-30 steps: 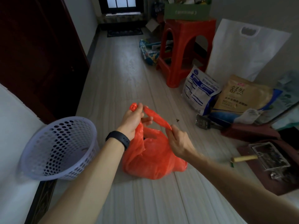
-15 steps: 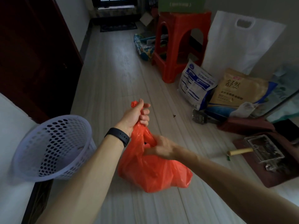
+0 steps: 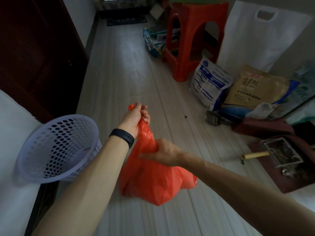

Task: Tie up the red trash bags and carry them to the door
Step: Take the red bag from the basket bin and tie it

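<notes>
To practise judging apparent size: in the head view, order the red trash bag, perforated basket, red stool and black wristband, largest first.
Largest: red trash bag and perforated basket, which look alike, so unranked.
Then: red stool, smaller here but farther away.
Smallest: black wristband.

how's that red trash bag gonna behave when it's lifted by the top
Probably floppy: the red bag is thin, creased film, its neck squeezed narrow in the right hand. Likely light for its size, since only the lower part bulges. Lifted by the bunched top that the left hand grips, it may sag and swing.
</notes>
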Tool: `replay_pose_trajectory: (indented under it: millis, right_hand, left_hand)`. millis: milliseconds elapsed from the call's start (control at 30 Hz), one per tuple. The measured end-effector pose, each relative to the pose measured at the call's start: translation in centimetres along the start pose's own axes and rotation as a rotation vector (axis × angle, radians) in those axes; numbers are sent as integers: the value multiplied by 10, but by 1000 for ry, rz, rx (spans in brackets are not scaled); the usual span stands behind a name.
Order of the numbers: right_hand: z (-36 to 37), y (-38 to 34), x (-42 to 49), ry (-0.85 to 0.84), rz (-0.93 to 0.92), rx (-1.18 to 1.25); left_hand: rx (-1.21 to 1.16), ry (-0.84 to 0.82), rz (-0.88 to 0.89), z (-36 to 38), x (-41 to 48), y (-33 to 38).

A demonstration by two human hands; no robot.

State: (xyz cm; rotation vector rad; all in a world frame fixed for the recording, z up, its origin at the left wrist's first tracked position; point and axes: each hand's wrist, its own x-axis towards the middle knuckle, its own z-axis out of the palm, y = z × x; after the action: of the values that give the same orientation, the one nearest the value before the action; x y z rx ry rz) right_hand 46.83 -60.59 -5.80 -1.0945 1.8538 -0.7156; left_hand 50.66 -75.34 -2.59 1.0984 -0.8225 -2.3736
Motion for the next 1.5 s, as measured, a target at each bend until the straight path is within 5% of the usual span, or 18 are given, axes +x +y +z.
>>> replay_pose_trajectory:
  millis: [100, 233, 300, 367, 433, 600, 800, 900, 1033, 1133, 1333, 1433, 1500]
  right_hand:
    - [-3, 9, 5, 187, 68, 1]
    - [-11, 24, 7, 357, 207, 204]
    - [-15, 28, 7, 420, 238, 279]
    - [-19, 31, 8, 425, 226, 281]
    - [-22, 28, 4, 369, 189, 268]
    - [-27, 21, -1, 253, 192, 401]
    - [-52, 37, 7, 642, 304, 779]
    - [-66, 42, 5, 756, 225, 1044]
    - [-70, 42, 8, 818, 388, 1043]
    - [-70, 41, 11, 873, 352, 1212]
    - [-84, 43, 11, 852, 264, 1469]
    - [-78, 46, 11, 792, 308, 1260]
    - [-72, 50, 13, 713, 338, 978]
  left_hand:
    - [121, 49, 120, 1, -4, 0]
    - [623, 261, 551, -10, -11, -7]
    - [814, -23, 458, -22, -12, -17]
    - [989, -381, 163, -30, -12, -32]
    - [1040, -434, 76, -33, -5, -49]
    - [1000, -162, 294, -28, -3, -56]
    - [179, 150, 91, -35, 13, -53]
    - [104, 269, 116, -36, 18, -46]
    - [116, 224, 118, -23, 14, -47]
    - [321, 169, 232, -12, 12, -53]
    - [1216, -186, 255, -27, 1, -75]
    - [1442, -188, 317, -27, 2, -85]
    - [1350, -214, 236, -27, 4, -88]
